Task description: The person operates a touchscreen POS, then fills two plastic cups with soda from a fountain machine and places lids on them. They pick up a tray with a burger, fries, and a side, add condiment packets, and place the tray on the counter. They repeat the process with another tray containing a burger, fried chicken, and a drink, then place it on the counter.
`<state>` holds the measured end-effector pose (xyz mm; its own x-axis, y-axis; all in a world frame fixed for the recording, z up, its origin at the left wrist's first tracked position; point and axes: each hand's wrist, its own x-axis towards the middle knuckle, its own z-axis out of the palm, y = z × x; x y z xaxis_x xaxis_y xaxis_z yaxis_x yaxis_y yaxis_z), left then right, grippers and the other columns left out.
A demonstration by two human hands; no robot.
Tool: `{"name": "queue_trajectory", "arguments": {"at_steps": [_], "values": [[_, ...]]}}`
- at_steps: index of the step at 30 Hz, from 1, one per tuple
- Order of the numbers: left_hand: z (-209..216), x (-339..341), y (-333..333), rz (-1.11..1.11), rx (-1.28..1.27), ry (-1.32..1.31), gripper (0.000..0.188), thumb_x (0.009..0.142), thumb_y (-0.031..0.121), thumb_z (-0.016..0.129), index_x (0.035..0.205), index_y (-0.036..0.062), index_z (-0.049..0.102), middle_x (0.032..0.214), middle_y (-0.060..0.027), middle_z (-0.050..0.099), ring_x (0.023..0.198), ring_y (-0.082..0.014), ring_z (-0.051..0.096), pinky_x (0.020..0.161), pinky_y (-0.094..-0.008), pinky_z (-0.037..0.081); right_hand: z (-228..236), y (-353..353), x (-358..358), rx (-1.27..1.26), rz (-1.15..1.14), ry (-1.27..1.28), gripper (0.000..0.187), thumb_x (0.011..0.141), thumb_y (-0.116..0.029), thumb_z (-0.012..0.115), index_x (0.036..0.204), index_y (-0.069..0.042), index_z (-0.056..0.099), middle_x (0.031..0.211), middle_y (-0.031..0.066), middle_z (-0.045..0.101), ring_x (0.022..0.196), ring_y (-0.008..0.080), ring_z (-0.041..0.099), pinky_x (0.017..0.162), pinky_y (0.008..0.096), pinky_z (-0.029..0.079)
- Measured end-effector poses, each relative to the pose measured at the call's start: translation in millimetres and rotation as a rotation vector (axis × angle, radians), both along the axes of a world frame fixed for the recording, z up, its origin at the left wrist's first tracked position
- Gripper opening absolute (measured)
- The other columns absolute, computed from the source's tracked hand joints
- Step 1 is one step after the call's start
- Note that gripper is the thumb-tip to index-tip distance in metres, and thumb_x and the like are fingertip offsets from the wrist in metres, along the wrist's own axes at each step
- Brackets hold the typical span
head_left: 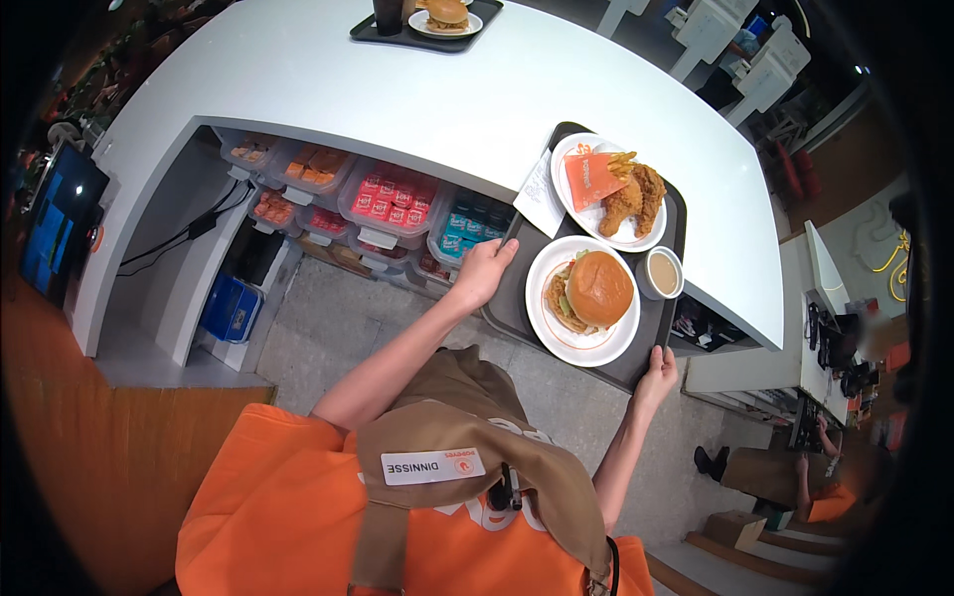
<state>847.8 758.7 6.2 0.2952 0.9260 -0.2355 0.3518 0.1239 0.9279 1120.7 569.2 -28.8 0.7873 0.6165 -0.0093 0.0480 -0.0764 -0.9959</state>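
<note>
I hold a dark tray (pixel 510 296) by its near part with both hands; its far part lies over the white counter top. My left hand (pixel 485 272) grips the left edge, thumb on top. My right hand (pixel 656 378) is closed round the near right corner. A white plate (pixel 596 354) near me bears a burger (pixel 602 287). Beyond it, a second plate (pixel 579 220) carries fried chicken (pixel 622 206) and fries (pixel 622 162) in an orange sleeve (pixel 590 180). A cup of light brown liquid (pixel 662 272) stands at the right. A paper slip (pixel 540 199) lies at the left edge.
The white counter (pixel 397 99) curves round ahead. Another tray (pixel 465 42) with a burger and a dark drink sits at its far side. Lidded plastic boxes (pixel 390 204) of packets fill the shelves below. A monitor (pixel 65 223) stands left. A co-worker (pixel 785 479) is at the right.
</note>
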Motion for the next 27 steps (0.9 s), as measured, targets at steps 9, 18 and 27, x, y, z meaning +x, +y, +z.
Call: {"name": "queue_trajectory", "arguments": {"at_steps": [9,18,27], "values": [[-16,-44,25,0.029,-0.257,-0.359,0.073,0.096,0.058,0.02,0.12,-0.0018,0.053,0.083,-0.0103,0.068,0.062,-0.0141,0.066,0.054,-0.0204,0.05,15,91,25,-0.493,-0.306,-0.419,0.018,0.084,-0.009,0.062,0.101,-0.004,0.064,0.112,0.0107,0.053,0.098,0.0196,0.051,0.086,0.035,0.039],[-72,-73,0,0.247,0.213,0.353,0.027,0.087,0.029,0.06,0.097,0.0037,0.063,0.08,-0.0133,0.069,0.062,-0.0238,0.067,0.052,-0.0334,0.05,36,187,28,-0.389,-0.427,-0.787,0.041,0.08,-0.006,0.054,0.12,-0.01,0.054,0.136,0.0123,0.035,0.126,0.0288,0.027,0.103,0.052,0.015],[-138,46,56,-0.239,0.313,1.507,0.027,0.073,0.023,0.072,0.091,0.0041,0.063,0.094,-0.0126,0.065,0.076,-0.0233,0.067,0.063,-0.033,0.056,77,144,-69,0.244,-0.096,-0.834,0.048,0.082,-0.002,0.048,0.13,0.002,0.041,0.142,0.0176,0.028,0.133,0.0316,0.021,0.106,0.0472,0.02]]}}
